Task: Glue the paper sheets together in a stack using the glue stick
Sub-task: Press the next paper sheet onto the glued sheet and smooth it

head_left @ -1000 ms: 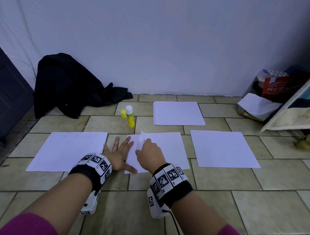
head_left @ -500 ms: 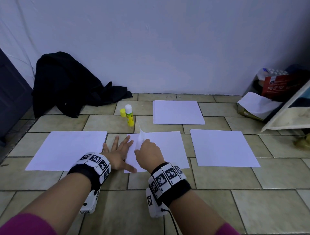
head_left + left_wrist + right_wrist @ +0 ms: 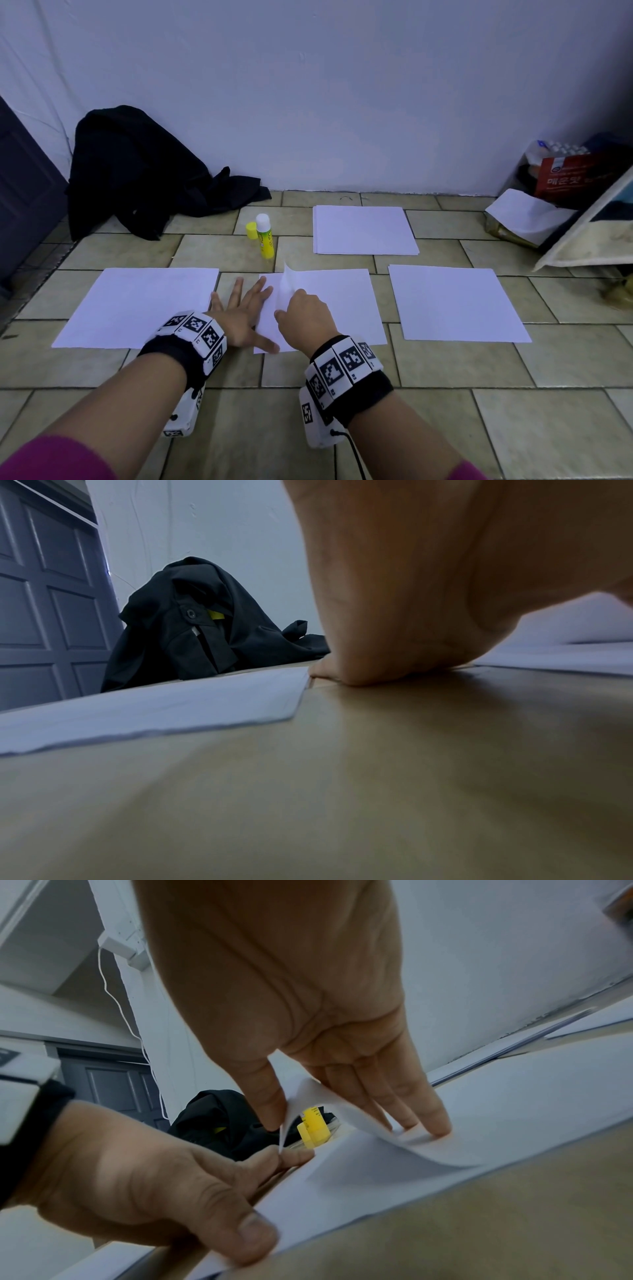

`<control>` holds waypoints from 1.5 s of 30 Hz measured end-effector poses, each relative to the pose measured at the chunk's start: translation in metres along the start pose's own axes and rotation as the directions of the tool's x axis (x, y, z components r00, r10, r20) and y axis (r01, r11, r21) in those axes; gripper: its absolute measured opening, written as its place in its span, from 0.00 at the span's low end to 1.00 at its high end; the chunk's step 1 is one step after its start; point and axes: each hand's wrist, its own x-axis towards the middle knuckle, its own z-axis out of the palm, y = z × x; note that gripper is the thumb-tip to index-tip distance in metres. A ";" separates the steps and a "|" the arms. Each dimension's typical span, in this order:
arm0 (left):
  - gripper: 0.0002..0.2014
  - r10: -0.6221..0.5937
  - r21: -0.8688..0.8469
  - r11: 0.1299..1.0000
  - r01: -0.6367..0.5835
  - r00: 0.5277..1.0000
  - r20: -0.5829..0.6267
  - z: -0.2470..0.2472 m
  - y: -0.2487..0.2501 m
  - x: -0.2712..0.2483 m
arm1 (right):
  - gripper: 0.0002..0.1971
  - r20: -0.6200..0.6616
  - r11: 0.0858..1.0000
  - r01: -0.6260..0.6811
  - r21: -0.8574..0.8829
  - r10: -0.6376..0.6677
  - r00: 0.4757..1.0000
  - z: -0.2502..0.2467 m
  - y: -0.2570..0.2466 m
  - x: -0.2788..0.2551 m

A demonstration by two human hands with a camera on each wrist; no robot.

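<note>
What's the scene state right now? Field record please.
left hand: flat, fingers spread, pressing the middle paper's left edge
right hand: pinching the top sheet's lifted corner
middle paper: on floor, top sheet peeled up at far-left corner
glue stick: upright, uncapped, beyond the papers
cap: beside the stick

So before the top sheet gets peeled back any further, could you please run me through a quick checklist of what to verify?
1. Left hand flat, fingers spread, pinning the left edge of the middle paper pile: ok.
2. Right hand pinching the lifted corner of the top sheet: ok.
3. Only one sheet lifted: cannot tell.
4. Glue stick upright beyond the pile, uncapped, its cap beside it: ok.
5. Glue on the sheet below: cannot tell.
6. Side sheets, left and right, lying apart from the pile: ok.
</note>
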 end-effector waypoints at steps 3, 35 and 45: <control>0.72 -0.012 0.001 1.000 0.012 1.000 0.005 -0.001 0.001 -0.001 | 0.29 0.008 0.995 -0.015 0.094 0.014 1.000 0.002 0.001 0.001; 0.52 0.009 -0.380 0.925 -0.012 1.000 -0.009 -0.017 -0.007 -0.010 | 0.16 0.060 0.986 0.036 -0.165 -0.026 0.998 0.013 0.008 0.008; 0.43 0.032 -0.335 0.941 -0.048 0.998 -0.053 -0.007 -0.013 -0.002 | 0.36 0.119 0.953 0.035 -0.301 0.001 0.993 0.012 -0.008 0.003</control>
